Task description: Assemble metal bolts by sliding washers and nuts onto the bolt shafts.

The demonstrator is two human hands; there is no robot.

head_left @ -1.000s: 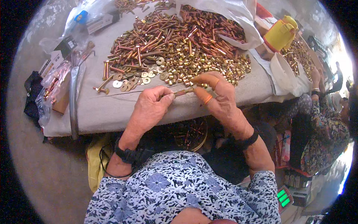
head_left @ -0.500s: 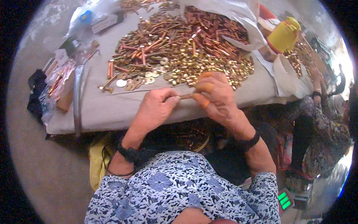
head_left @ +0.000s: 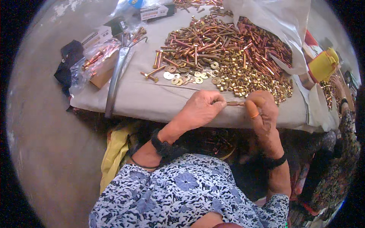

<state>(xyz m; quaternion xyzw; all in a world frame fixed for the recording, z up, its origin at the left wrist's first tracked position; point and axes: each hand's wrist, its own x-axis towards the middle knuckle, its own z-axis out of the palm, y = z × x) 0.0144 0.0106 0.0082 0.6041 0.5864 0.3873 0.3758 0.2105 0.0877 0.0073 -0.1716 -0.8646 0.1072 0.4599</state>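
Observation:
Between my two hands, just above the near edge of the table, a thin brass-coloured bolt (head_left: 235,103) lies level. My left hand (head_left: 201,109) pinches its left end between thumb and fingers. The fingers of my right hand (head_left: 263,110) are curled round the other end and hide it; orange coverings show on some of them. Beyond my hands is a heap of short golden sleeves or nuts (head_left: 247,78). Flat round washers (head_left: 199,80) lie to its left, and a pile of long bolts (head_left: 205,38) rises behind.
A grey metal bar (head_left: 117,81) with a hooked end reaches past the table's near-left edge. Beside it are a plastic bag of bolts (head_left: 99,57) and boxes (head_left: 155,13). White sheeting (head_left: 273,22) and a yellow container (head_left: 323,65) stand at right. Another person's arm (head_left: 341,89) shows at far right.
The whole view has swung, so the table and hands sit further right in the picture. My hands still hold the bolt, and more of it shows between them.

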